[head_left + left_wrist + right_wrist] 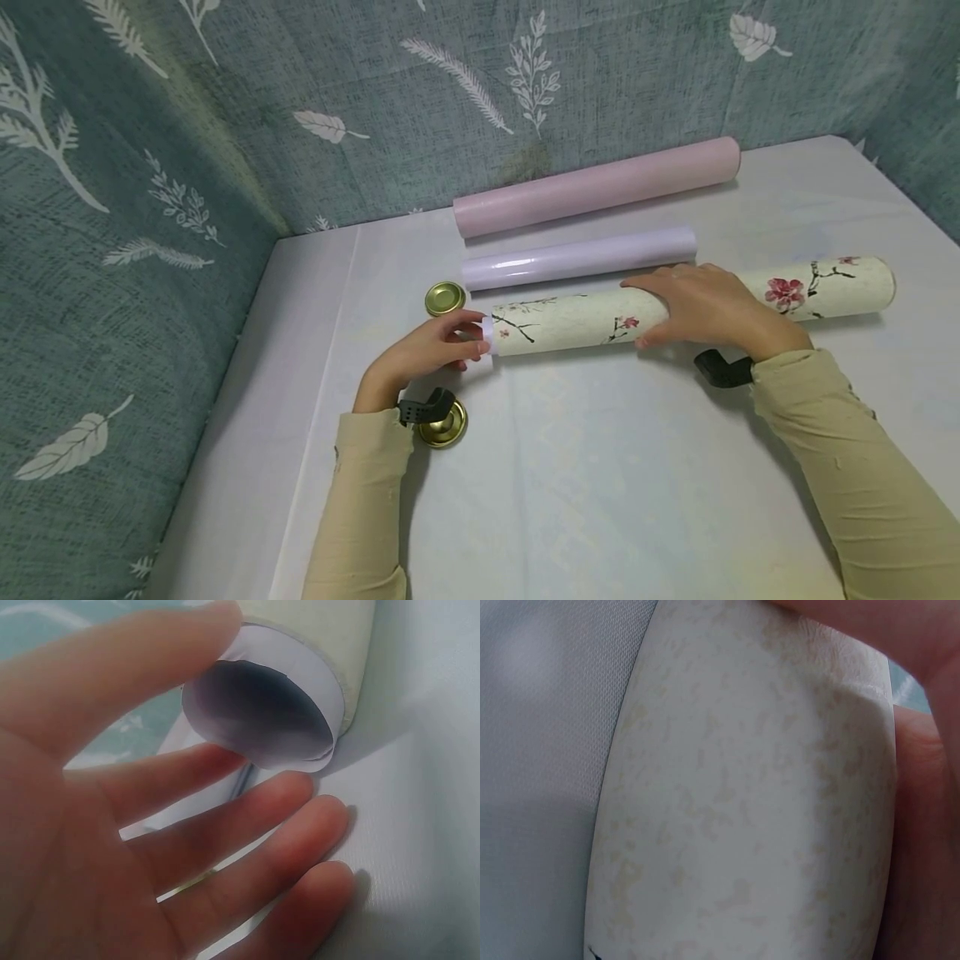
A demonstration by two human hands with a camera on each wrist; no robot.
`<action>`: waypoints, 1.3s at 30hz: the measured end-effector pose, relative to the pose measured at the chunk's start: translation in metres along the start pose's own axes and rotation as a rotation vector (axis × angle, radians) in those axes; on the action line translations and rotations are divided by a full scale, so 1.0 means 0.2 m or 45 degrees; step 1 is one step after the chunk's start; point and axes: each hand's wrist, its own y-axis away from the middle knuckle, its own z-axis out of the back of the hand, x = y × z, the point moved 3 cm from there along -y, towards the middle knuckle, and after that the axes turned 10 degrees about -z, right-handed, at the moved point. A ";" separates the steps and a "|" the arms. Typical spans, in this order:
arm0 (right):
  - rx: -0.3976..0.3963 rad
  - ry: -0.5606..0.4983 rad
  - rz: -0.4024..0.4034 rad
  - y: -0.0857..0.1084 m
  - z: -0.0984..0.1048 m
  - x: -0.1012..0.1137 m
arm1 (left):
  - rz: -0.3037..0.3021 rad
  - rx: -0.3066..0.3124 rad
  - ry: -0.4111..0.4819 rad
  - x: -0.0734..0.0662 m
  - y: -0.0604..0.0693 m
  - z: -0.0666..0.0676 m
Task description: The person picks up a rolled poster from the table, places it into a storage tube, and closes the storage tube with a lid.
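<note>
A cream tube (577,323) with dark branches and red blossoms lies crosswise over the table. A short end of a rolled white paper (487,335) sticks out of its left mouth. My left hand (435,343) is at that end, thumb and index finger on opposite sides of the paper's rim, the other fingers spread below. The left wrist view shows the paper roll (304,664) hollow and dark inside. My right hand (701,308) grips the tube around its middle from above. Close up in the right wrist view, the tube's mottled surface (727,795) fills most of the picture.
Behind the tube lie a glossy pale lavender roll (581,258) and, farther back, a pink roll (600,187). One gold round lid (444,297) sits beyond my left hand; another gold piece (444,427) is partly hidden by the left wrist camera. Leaf-patterned fabric (375,83) hangs behind the table.
</note>
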 end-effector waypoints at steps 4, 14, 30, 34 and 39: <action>-0.004 0.006 0.000 0.00 0.01 0.00 | -0.019 0.003 -0.004 -0.01 0.00 0.00; -0.003 -0.002 -0.001 0.00 0.01 0.00 | -0.039 -0.006 0.006 -0.02 -0.01 -0.01; -0.002 -0.009 -0.008 0.00 0.01 0.00 | -0.002 -0.011 -0.047 -0.04 -0.03 -0.04; 0.004 -0.005 -0.008 0.00 0.01 0.00 | 0.003 -0.023 -0.050 -0.05 -0.03 -0.04; 0.002 -0.002 -0.001 0.00 0.00 0.00 | -0.006 -0.019 -0.045 -0.05 -0.03 -0.05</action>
